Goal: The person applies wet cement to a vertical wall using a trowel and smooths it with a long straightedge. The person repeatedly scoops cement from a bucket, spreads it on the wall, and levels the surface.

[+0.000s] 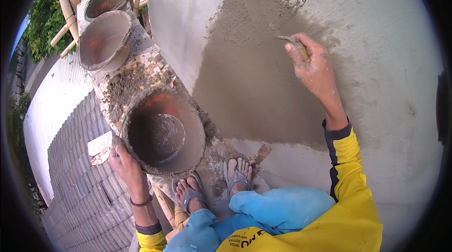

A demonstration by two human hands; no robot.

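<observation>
Yellow shirt (348,223), grey-smeared tool handle (302,52), dark plaster patch (249,87)

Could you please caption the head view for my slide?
Right hand gripping a tool before a dark wall patch, left hand beside a bucket.

Wears yel. shirt (348,219) w/ dk cuffs (337,132), blue pants (282,207), gry sandals (190,193).

Beside the left hand (126,165) the mortar bucket (192,127) is grey, patched orange inside, while the plaster (249,96) by the right hand (318,70) is brownish-grey and the sleeve (351,155) behind that hand yellow, black-striped.
</observation>
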